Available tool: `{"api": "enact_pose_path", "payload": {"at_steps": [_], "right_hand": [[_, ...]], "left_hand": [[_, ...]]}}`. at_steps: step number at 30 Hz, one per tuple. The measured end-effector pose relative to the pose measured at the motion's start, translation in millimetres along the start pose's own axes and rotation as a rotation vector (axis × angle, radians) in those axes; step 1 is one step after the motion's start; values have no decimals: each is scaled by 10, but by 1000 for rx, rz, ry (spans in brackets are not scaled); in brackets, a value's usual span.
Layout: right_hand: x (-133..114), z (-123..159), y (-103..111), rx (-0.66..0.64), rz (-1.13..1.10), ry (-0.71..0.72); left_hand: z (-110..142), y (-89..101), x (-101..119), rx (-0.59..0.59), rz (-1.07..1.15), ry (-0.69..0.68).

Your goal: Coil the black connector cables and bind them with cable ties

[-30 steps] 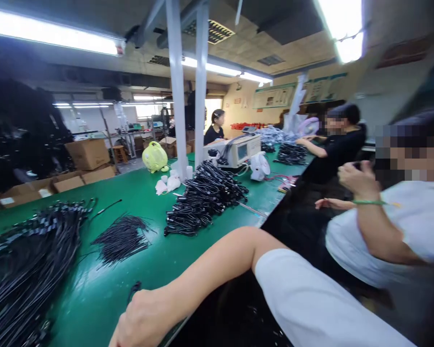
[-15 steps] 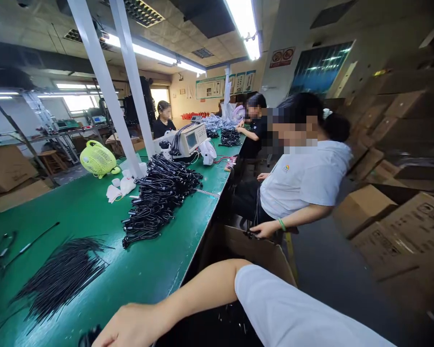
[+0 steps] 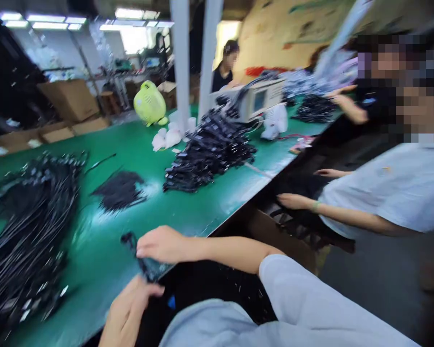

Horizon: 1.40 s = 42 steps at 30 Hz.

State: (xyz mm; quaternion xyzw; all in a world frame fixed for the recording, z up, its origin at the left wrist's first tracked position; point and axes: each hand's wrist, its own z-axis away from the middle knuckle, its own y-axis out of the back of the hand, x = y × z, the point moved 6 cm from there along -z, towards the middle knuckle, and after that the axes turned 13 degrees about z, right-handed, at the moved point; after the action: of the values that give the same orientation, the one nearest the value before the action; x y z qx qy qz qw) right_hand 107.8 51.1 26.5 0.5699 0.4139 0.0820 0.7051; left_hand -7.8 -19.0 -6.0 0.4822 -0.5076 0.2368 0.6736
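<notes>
Over the table's front edge, a folded black cable is held between my two hands, blurred by motion. My right hand has its fingers closed around the upper part, and one dark end sticks out past them. At the lower end, my left hand grips the cable, its thumb pointing right. Beyond my hands lies a pile of short, thin black strips. On the left is a large heap of long black cables.
A stack of bundled black cables lies on the green table, near white posts, a test instrument and a green fan. A co-worker in a white shirt sits at right beside an open carton.
The view has swung left and down, bringing my left hand and the large cable heap into sight. The cable now shows between my hands; earlier only a dark piece showed beside my right hand.
</notes>
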Motion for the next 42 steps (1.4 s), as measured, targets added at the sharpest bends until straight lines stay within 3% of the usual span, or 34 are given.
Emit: {"api": "enact_pose_path", "payload": {"at_steps": [4, 7, 10, 12, 14, 18, 22, 25, 28, 30, 33, 35, 36, 37, 39, 42], "right_hand": [[-108, 100, 95, 152, 133, 112], [-211, 213, 86, 339, 404, 213], [-363, 338, 98, 529, 643, 378], [-422, 374, 108, 571, 717, 456], [-422, 358, 94, 520, 734, 477], [-309, 262, -17, 307, 543, 392], [-101, 121, -197, 16, -139, 155], [-11, 68, -397, -250, -697, -39], [8, 96, -475, -350, -910, -118], [21, 151, -405, -258, -697, -69], [-51, 308, -124, 101, -21, 84], [-206, 445, 28, 345, 352, 213], [-279, 487, 43, 404, 471, 276], [-321, 495, 21, 411, 551, 319], [-273, 411, -88, 295, 618, 307], [58, 236, -200, 48, 575, 169]], "left_hand": [[-105, -49, -135, 170, 256, 205], [-166, -91, -225, 170, 669, 271], [-120, -182, -178, 70, 1111, 328], [-72, -203, -113, 5, 1300, 333], [-51, -130, -93, 61, 1367, 279], [-60, 62, -73, 295, 1162, 51], [-74, 35, 11, 375, 1003, -55], [-93, 10, 71, 328, 946, -51], [-123, 15, 65, 195, 825, 19], [-133, 46, 1, 154, 707, 80], [-136, 131, -91, 214, 325, 109], [-142, 158, -76, 278, -9, 50], [-151, 141, -50, 295, -149, 2], [-166, 104, -28, 290, -254, -45], [-207, 15, -8, 263, -389, -118], [-254, -13, -57, 231, -443, -150]]}}
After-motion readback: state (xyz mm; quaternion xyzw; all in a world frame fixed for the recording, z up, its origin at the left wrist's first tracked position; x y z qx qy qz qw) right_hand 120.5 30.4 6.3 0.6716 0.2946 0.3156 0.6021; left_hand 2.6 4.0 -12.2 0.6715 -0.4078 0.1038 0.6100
